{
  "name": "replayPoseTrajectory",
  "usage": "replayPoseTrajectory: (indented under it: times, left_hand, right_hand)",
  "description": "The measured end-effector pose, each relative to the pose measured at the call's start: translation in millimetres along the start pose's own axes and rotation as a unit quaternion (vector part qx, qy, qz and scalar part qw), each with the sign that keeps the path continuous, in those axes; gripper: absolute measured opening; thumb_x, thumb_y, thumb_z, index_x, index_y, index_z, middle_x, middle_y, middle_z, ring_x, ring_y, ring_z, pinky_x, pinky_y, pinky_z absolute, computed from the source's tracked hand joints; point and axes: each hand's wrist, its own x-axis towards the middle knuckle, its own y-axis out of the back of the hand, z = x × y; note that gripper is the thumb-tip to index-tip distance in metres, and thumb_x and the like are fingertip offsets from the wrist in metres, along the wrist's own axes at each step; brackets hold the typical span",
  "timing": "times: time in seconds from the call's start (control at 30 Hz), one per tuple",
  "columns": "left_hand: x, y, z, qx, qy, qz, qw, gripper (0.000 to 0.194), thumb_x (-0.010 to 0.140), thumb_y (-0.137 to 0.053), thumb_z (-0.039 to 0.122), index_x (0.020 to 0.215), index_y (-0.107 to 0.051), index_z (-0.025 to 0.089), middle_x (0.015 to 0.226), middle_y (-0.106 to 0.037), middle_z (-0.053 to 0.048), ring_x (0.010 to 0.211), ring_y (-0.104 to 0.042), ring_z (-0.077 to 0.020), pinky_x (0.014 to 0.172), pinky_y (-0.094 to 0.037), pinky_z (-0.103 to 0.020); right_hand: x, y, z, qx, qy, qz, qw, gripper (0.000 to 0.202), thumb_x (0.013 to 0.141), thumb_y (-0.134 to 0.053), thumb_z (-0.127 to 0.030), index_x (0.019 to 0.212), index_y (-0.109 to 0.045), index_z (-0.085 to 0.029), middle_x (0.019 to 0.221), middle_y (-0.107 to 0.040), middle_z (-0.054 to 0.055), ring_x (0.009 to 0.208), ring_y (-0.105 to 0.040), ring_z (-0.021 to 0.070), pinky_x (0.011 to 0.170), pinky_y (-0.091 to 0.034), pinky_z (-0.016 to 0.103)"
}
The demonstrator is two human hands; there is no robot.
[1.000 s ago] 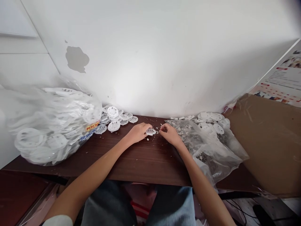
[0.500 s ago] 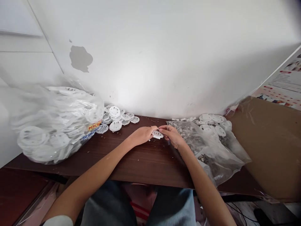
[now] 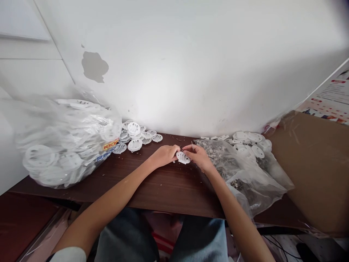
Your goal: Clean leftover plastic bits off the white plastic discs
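Observation:
Over the middle of the table, a white round plastic disc with slots is held tilted between my two hands. My left hand is closed on its left edge with thumb and fingertips. My right hand is closed at the upper right of the disc, its fingertips against the rim. A thin, slender tool sticks up out of the right hand's fingers; its kind is too small to make out. Small dark bits show between the fingertips, and the fingers hide part of the disc's rim.
At left bulges a clear plastic bag full of white discs, with loose discs beside it. At right lies a clear bag of small metal pieces, with more discs behind. A cardboard box stands far right against the table.
The disc has turned so that more of its slotted face shows, and it sits slightly lower. My right hand's fingers have shifted a little left, and the slender tool is tilted differently.

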Motion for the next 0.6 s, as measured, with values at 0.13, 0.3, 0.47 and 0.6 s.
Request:
replayPoseTrajectory:
  times: [0.13,0.3,0.47,0.6]
  left_hand:
    - [-1.1,-0.1,-4.0,-0.006,-0.012,0.011,1.0,0.022,0.097,-0.07,0.024,0.114,-0.057,0.022,0.105,-0.077,-0.006,0.093,-0.076,-0.0247,0.08,-0.053,-0.032]
    - [-2.4,-0.3,-5.4,-0.037,-0.021,0.024,0.999,0.019,0.098,-0.07,0.024,0.113,-0.058,0.022,0.106,-0.077,-0.004,0.093,-0.075,-0.0228,0.08,-0.052,-0.031]
    - [-2.7,-0.9,-5.4,-0.048,-0.025,0.034,0.998,0.02,0.099,-0.069,0.024,0.115,-0.058,0.022,0.109,-0.078,-0.004,0.094,-0.076,-0.0226,0.08,-0.052,-0.031]
    - [-2.8,-0.7,-5.5,-0.052,-0.026,0.033,0.998,0.02,0.099,-0.07,0.026,0.115,-0.059,0.022,0.109,-0.078,-0.004,0.096,-0.076,-0.0234,0.081,-0.053,-0.031]
  right_hand:
    - [-0.1,-2.2,-0.3,-0.066,0.071,0.037,0.995,0.032,0.083,-0.074,-0.046,0.103,-0.071,-0.021,0.101,-0.074,0.006,0.09,-0.067,0.0208,0.079,-0.052,0.032]
    - [-1.8,-2.1,-5.3,-0.095,0.096,0.047,0.99,0.027,0.088,-0.069,-0.045,0.097,-0.074,-0.021,0.09,-0.074,0.004,0.08,-0.064,0.0194,0.071,-0.048,0.031]
    - [-4.7,-2.5,-9.4,-0.104,0.087,0.014,0.991,0.029,0.089,-0.068,-0.047,0.098,-0.079,-0.021,0.09,-0.075,0.003,0.074,-0.06,0.0176,0.067,-0.043,0.029]
    - [-5.4,-2.5,-8.5,-0.114,0.076,0.007,0.991,0.029,0.088,-0.07,-0.048,0.097,-0.081,-0.023,0.086,-0.074,0.001,0.071,-0.057,0.0169,0.066,-0.042,0.029]
